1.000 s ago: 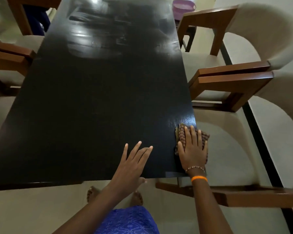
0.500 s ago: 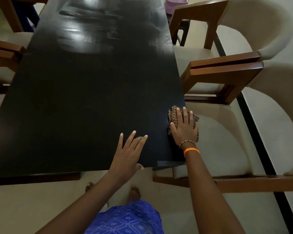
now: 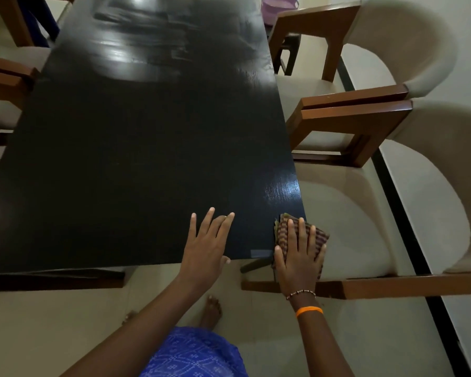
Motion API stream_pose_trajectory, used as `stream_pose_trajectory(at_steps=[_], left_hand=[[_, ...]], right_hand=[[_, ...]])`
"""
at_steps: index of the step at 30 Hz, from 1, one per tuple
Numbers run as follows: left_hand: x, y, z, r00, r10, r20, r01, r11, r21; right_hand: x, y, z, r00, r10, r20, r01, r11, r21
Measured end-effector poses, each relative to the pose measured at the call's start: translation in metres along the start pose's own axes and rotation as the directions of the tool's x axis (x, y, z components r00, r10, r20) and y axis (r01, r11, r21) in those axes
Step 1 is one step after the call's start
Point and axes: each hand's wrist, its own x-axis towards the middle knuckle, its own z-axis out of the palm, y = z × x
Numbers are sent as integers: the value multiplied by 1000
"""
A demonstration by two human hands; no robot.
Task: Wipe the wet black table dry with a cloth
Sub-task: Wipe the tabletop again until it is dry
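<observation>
Head view. The right hand point(image 3: 297, 257) lay flat, palm down, fingers straight and slightly spread, pressing a folded brown checked cloth point(image 3: 286, 229) onto the near right corner of the black table point(image 3: 147, 148). Part of the cloth overhung the table's right edge beyond the little finger. The right forearm ran straight back toward the body, and the wrist carried a beaded bracelet point(image 3: 301, 293) and an orange band point(image 3: 309, 311). The left hand point(image 3: 206, 247) rested open on the tabletop just left of the right hand, apart from the cloth, fingers extended forward, thumb hooked over the near edge; its forearm angled in from lower left. A glossy patch point(image 3: 280, 189) showed just ahead of the cloth, and wet streaks point(image 3: 136, 55) lay far ahead of both hands. A cushioned wooden chair point(image 3: 365, 213) stood immediately right of the right hand.
</observation>
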Motion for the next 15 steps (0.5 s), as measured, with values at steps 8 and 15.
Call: stream_pose_trajectory(at_steps=[8, 15], left_hand=[[-47, -64, 11, 989, -19, -144, 1, 992, -125], [-124, -189, -18, 710, -674, -204, 508, 691, -514]], right_hand=[[-29, -98, 16, 986, -159, 49, 155, 986, 65], [-74, -248, 40, 866, -473, 162, 465, 881, 86]])
